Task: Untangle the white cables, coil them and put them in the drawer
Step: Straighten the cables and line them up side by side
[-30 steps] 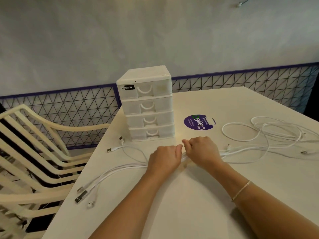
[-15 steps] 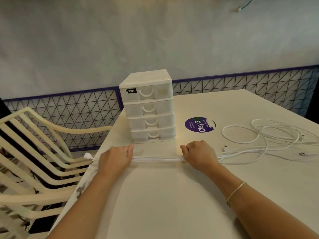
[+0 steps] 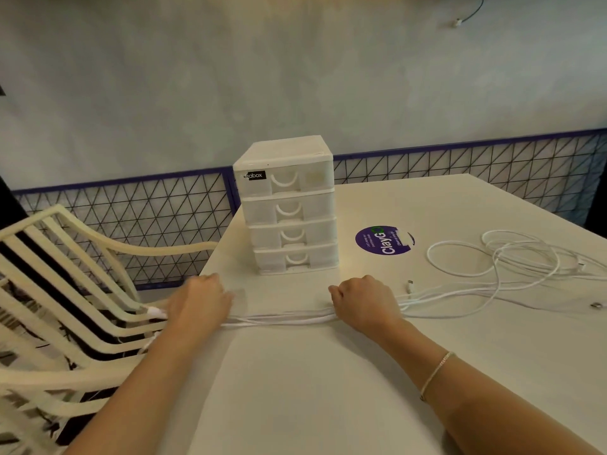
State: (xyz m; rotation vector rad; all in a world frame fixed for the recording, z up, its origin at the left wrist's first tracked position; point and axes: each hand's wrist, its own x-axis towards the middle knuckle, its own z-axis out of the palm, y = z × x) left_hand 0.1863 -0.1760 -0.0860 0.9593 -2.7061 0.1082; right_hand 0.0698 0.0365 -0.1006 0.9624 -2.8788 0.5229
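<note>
1. The cables (image 3: 512, 257) are white, with small silver plugs at some ends.
2. The drawer box (image 3: 289, 208) is white and faintly see-through, and its top drawer carries a black label with white lettering.
3. The tabletop (image 3: 328, 389) is plain off-white.
4. The round sticker (image 3: 384, 240) on the tabletop is purple with white lettering and a small green mark.
5. The chair (image 3: 65, 290) is cream, its slats making stripes against the dark behind them.
6. The fence (image 3: 131, 221) is a black wire mesh of triangles under a purple rail.
7. The wall (image 3: 295, 77) is pale grey-blue and mottled.
8. The bracelet (image 3: 435, 374) is thin and gold-coloured.
</note>
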